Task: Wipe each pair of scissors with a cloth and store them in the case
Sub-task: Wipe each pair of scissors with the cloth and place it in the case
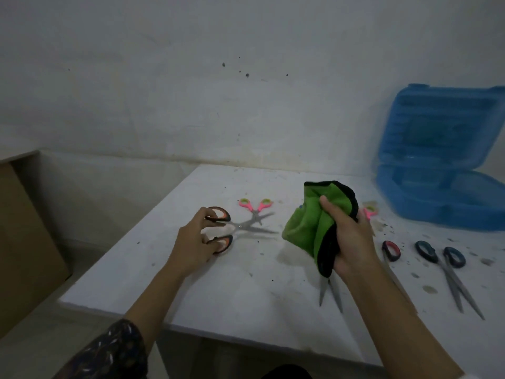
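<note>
Green cloth (308, 222) is bunched in the right hand (352, 236); the left hand (195, 242) grips the orange-handled scissors (240, 226), so I judge wiping them comes next.

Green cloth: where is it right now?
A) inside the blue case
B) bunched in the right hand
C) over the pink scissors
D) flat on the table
B: the right hand grips the bunched green cloth; the left hand holds the orange-handled scissors.
</note>
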